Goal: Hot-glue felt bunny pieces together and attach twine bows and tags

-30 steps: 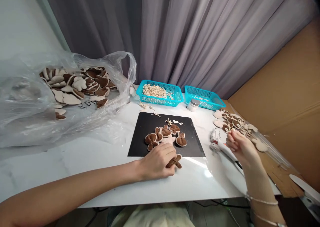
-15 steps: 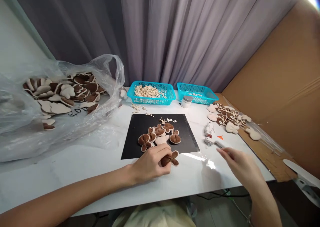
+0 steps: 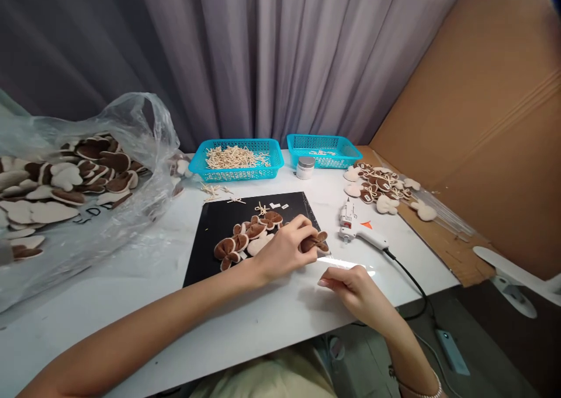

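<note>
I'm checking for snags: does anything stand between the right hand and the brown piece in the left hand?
Nothing visible stands between the right hand and the outer end of the brown piece; the left hand, holding it, covers its other end.

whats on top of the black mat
On the black mat: brown fabric pieces, a pale fabric piece, a string bow and small white tags. The left hand, holding another brown piece, covers part; whatever lies beneath that hand can't be seen.
</note>
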A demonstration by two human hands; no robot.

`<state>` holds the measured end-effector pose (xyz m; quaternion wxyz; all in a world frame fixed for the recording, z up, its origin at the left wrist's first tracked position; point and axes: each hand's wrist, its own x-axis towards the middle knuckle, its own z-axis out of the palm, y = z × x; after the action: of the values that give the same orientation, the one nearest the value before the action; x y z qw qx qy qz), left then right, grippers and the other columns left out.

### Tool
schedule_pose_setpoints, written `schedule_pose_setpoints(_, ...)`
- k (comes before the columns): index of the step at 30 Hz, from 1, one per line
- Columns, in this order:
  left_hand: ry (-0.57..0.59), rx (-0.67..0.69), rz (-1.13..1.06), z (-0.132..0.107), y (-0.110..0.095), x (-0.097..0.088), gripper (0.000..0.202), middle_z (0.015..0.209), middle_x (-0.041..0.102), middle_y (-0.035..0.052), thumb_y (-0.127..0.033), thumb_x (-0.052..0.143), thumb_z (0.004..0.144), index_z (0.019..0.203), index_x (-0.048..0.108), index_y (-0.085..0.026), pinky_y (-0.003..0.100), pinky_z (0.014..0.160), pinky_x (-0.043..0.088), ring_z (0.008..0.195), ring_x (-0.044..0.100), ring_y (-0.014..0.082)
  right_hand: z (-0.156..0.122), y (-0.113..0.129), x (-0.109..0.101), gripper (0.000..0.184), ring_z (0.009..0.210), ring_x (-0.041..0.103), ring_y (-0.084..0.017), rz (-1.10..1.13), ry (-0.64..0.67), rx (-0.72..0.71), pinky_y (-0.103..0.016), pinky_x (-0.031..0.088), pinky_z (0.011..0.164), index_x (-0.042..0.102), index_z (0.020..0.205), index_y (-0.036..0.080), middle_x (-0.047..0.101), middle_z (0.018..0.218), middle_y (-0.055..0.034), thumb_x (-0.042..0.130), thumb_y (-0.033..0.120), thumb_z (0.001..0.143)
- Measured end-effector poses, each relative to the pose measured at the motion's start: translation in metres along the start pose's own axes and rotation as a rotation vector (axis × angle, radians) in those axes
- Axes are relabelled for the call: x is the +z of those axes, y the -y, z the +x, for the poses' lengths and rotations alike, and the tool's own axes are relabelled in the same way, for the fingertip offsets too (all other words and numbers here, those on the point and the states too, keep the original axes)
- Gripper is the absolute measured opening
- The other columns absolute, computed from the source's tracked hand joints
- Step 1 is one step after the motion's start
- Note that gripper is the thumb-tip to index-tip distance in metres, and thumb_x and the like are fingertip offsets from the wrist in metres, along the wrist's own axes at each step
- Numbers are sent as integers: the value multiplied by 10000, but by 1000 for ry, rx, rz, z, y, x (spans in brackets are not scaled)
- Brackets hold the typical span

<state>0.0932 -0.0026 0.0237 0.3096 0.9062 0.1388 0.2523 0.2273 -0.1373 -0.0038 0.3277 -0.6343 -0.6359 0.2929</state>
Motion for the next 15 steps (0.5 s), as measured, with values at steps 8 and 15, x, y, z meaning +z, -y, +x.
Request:
schedule_pose_setpoints(8, 79, -52, 10, 6, 5, -2, 65, 894, 470, 9, -113, 535, 745, 797, 561, -144, 217, 578, 387, 631, 455, 71, 1, 0, -10, 281, 525, 203, -86, -49, -18, -69, -200, 211, 474, 462, 585, 167, 268, 519, 56, 411, 185, 861)
schedule_pose_setpoints(15, 216, -80, 60, 6, 4, -6, 62, 820, 466, -1, -115, 539, 719, 754, 582, -142, 233, 576, 365, 617, 433, 85, 22, -3, -29, 327, 446, 276, -103, -821, -279, -569, -260, 165, 477, 610, 765, 139, 418, 478, 25, 338, -32, 703)
